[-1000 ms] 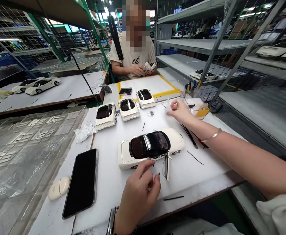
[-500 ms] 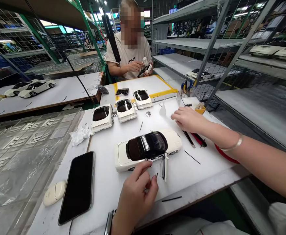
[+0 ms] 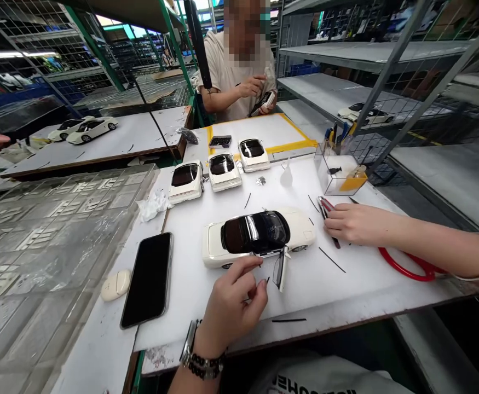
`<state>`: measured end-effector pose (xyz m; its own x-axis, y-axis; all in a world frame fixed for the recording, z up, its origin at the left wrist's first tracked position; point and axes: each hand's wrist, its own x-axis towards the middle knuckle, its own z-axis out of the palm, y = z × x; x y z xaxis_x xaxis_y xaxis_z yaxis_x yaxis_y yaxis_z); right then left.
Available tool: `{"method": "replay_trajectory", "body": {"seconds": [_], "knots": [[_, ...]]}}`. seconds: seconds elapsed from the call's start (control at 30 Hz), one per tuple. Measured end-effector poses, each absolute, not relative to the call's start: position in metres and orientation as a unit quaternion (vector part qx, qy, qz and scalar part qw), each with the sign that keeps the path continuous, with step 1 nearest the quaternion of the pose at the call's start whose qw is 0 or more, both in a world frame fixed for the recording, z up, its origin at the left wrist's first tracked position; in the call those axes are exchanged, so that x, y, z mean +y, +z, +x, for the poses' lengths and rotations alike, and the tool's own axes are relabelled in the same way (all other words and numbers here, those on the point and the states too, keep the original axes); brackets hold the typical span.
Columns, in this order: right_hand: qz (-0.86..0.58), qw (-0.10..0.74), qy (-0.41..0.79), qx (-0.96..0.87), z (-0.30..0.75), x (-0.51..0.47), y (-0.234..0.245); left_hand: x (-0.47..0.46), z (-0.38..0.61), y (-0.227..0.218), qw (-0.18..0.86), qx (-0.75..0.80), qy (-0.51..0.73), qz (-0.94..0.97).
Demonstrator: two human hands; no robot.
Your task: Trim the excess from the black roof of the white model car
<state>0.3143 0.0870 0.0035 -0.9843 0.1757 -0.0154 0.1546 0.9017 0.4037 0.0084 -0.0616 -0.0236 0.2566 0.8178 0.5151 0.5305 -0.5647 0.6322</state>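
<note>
A white model car with a black roof stands mid-table, its near door swung open. My left hand is beside that door, fingers curled, with a short thin black strip showing at the thumb and fingertips. Over to the right, my right hand has its fingers closed over a slim dark tool, whose middle they hide. A red-sided tool end sticks out above these fingers. Red loop handles lie under my right forearm.
Three more white model cars stand at the back. A phone and cream case lie left, near plastic trays. A clear box stands back right. Loose black strips lie about. A co-worker sits opposite.
My right hand has come down from near the clear box onto the tools. My left hand stays by the open door. The view has shifted, and the co-worker's hand has moved.
</note>
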Motion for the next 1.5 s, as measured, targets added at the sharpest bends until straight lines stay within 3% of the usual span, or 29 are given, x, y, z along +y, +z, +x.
{"method": "replay_trajectory", "body": {"seconds": [0.1, 0.27, 0.37, 0.43, 0.5, 0.6, 0.7, 0.77, 1.0, 1.5], "knots": [[0.081, -0.032, 0.156, 0.984, 0.316, 0.087, 0.006, -0.061, 0.009, -0.025, 0.161, 0.426, 0.437, 0.776], [0.377, -0.238, -0.007, 0.895, 0.314, 0.073, 0.008, -0.060, 0.010, -0.025, 0.141, 0.415, 0.446, 0.780], [0.486, -0.238, -0.094, 0.836, 0.306, 0.066, 0.013, -0.060, 0.009, -0.024, 0.138, 0.413, 0.447, 0.782], [0.519, -0.253, -0.135, 0.805, 0.299, 0.063, 0.021, -0.061, 0.009, -0.024, 0.139, 0.414, 0.449, 0.779], [0.531, -0.347, -0.169, 0.754, 0.289, 0.059, 0.034, -0.061, 0.009, -0.024, 0.140, 0.414, 0.450, 0.778], [0.472, -0.491, -0.343, 0.647, 0.264, 0.051, 0.050, -0.061, 0.010, -0.023, 0.155, 0.412, 0.456, 0.774], [0.387, -0.431, -0.530, 0.620, 0.234, 0.043, 0.051, -0.062, 0.009, -0.021, 0.195, 0.407, 0.462, 0.763], [0.394, -0.369, -0.576, 0.614, 0.216, 0.040, 0.044, -0.063, 0.009, -0.020, 0.213, 0.402, 0.463, 0.761], [0.434, -0.311, -0.605, 0.591, 0.191, 0.037, 0.027, -0.064, 0.006, -0.021, 0.216, 0.399, 0.446, 0.771], [0.410, -0.302, -0.673, 0.535, 0.194, 0.039, 0.026, -0.065, 0.006, -0.020, 0.223, 0.401, 0.435, 0.774]]}}
